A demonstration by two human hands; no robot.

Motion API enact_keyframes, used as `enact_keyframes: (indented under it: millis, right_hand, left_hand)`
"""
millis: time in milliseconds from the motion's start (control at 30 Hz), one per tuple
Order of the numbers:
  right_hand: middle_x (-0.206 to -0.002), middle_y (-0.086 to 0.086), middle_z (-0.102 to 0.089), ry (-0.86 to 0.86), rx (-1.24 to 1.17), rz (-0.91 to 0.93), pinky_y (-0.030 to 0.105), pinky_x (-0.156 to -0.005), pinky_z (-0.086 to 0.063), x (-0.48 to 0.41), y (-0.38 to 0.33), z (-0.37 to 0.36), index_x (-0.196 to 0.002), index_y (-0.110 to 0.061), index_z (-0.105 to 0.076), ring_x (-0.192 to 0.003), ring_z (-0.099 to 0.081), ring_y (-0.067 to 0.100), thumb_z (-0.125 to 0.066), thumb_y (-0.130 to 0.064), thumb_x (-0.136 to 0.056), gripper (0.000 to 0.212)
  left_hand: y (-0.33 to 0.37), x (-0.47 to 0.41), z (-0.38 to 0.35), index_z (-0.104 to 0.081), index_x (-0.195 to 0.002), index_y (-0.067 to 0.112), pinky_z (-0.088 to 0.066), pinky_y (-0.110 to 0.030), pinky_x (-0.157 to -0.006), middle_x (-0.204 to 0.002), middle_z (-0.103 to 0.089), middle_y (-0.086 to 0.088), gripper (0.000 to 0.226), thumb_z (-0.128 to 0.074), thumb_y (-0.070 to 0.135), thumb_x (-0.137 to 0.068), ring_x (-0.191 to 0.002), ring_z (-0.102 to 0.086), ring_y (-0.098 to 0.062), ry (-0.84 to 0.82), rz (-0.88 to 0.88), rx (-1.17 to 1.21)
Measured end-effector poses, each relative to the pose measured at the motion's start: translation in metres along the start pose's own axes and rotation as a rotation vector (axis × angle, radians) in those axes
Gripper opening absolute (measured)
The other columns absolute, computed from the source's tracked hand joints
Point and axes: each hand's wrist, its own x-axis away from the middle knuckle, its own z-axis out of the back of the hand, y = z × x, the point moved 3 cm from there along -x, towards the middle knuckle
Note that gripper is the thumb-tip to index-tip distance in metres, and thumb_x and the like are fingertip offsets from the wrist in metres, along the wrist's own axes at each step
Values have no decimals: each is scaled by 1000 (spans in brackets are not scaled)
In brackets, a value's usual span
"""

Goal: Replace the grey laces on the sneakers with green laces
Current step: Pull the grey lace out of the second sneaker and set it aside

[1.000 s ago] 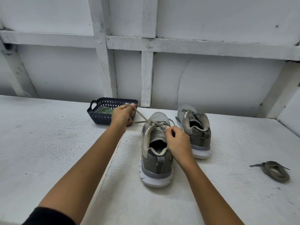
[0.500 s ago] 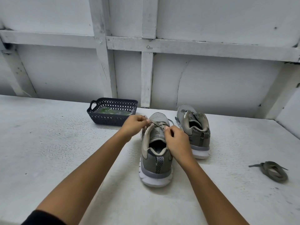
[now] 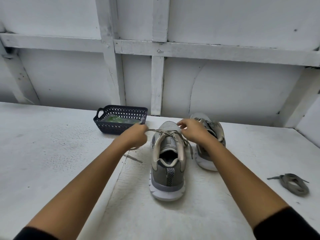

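— What lies closest to you?
— Your two forearms reach in over the white tabletop [image 3: 52,153]. The nearer sneaker [image 3: 167,177] stands between them, heel towards you. Well off to your right, a loose grey lace [image 3: 294,185] lies coiled on the tabletop.

— And your hands?
— Your left hand [image 3: 134,137] is just left of the sneaker's lacing. Its fingers [image 3: 141,130] are curled and pinch a strand of the threaded grey lace [image 3: 166,133], drawn out sideways. One end of that lace lies on the tabletop below the hand, and the other hangs down the sneaker's right side. Your right hand [image 3: 194,131] is over the toe end of the lacing, with thumb and forefinger pinching the same lace there.

— Farther back?
— The second sneaker [image 3: 206,163] stands just beside the first, partly hidden by your right wrist. Beyond your left hand sits a dark basket [image 3: 117,128] with the green laces [image 3: 115,119] inside, near the white wall [image 3: 225,84].
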Motion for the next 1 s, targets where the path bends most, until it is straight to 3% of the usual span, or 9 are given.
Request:
enact_keyframes:
  millis: [67,133,267,367,433,533,700,833,1000]
  right_hand:
    - [-118,4,-65,-77,129,-9,45,-107,-34,-6,2,-8,-116,-15,-63,-116,-55,23,-53,-13,-88,30]
    - [-108,8,-67,-66,173,-19,43,-102,-39,-6,2,-12,-102,-11,-68,-108,-58,25,-55,-12,-86,21]
    - [-100,14,-68,-7,163,-27,42,-99,-41,-4,-4,-7,-91,-3,-68,-102,-58,29,-49,-12,-86,22]
    - [-86,16,-71,-38,20,-34,37,-83,-48,0,-13,5,-76,-3,-64,-82,-63,26,-48,-14,-85,21]
    - [-71,11,-68,-65,-80,-18,28,-64,-49,7,-22,16,-70,-7,-59,-66,-62,22,-50,-18,-89,24]
    - [-63,2,-59,-89,-88,28,23,-52,-41,22,-34,30,-79,-9,-61,-58,-58,15,-50,-28,-95,27]
    - [-76,-4,-59,-99,32,157,28,-72,-42,52,-34,25,-89,-15,-71,-81,-56,15,-55,-27,-91,20]
    - [-76,-9,-48,-63,-40,172,31,-87,-39,58,-27,16,-88,-17,-71,-84,-53,12,-62,-23,-87,12]
    - [-75,0,-65,12,-263,20,41,-83,-53,22,-13,16,-72,-19,-62,-83,-66,23,-60,-18,-89,17]
  left_hand:
    - [12,-4,-7,-42,-139,7,-32,-35,-107,-144,-36,-13,45,-42,9,-94,-130,-39,-28,39,-107,100]
    - [22,-10,-14,-41,-139,8,-28,-29,-108,-143,-37,-12,43,-45,17,-97,-131,-38,-25,39,-150,170]
    - [23,-19,-17,-56,-111,6,-40,-31,-92,-119,-56,-13,25,-50,25,-96,-107,-52,-26,74,-116,220]
    - [22,-14,-4,-55,-94,12,-43,-31,-74,-101,-64,-10,15,-50,26,-95,-87,-56,-21,108,-114,246]
    - [28,-6,10,-59,-91,12,-45,-29,-69,-91,-64,-5,15,-52,25,-95,-78,-60,-18,107,-152,299]
    - [41,16,30,-61,-86,13,-48,-25,-61,-72,-59,4,13,-56,23,-93,-60,-56,-9,145,-190,467]
    - [52,51,21,-65,-89,21,-43,-20,-62,-80,-56,12,5,-60,20,-90,-68,-51,-1,291,-266,466]
    - [47,61,-9,-66,-109,18,-39,-21,-69,-96,-49,7,22,-63,25,-88,-69,-47,3,417,-239,430]
    - [41,64,-26,-61,-119,17,-36,-13,-71,-106,-51,3,33,-62,29,-89,-81,-51,-5,456,-123,535]
